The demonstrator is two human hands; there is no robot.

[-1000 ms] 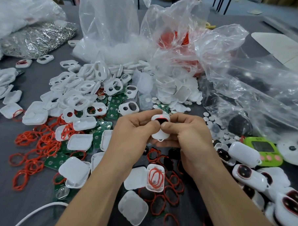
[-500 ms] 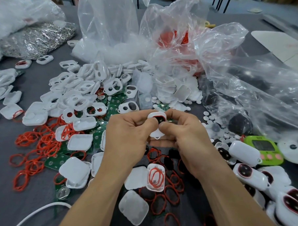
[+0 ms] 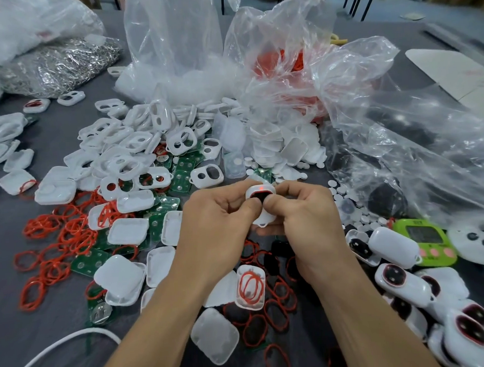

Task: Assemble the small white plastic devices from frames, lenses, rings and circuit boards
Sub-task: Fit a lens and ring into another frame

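Note:
Both hands hold one small white device [image 3: 260,193] above the table's middle. It has a dark lens window and a small red spot near its top. My left hand [image 3: 217,223] grips its left side and my right hand [image 3: 303,216] grips its right side, both thumbs pressing on its front. White frames [image 3: 128,149] lie piled at the back left. Red rings [image 3: 57,247] are scattered on the left, green circuit boards [image 3: 183,174] lie among the frames, and white back shells [image 3: 123,280] lie close to my left forearm.
Finished white devices [image 3: 400,284] lie at the right, beside a green timer [image 3: 426,242]. Clear plastic bags [image 3: 286,70] crowd the back and right. A bag of metal parts [image 3: 58,66] sits at the back left. A white cable [image 3: 62,343] curves at the lower left.
The hands have shifted slightly up and away with the device between them. Both thumbs stay pressed on its front. Nothing else on the table has moved.

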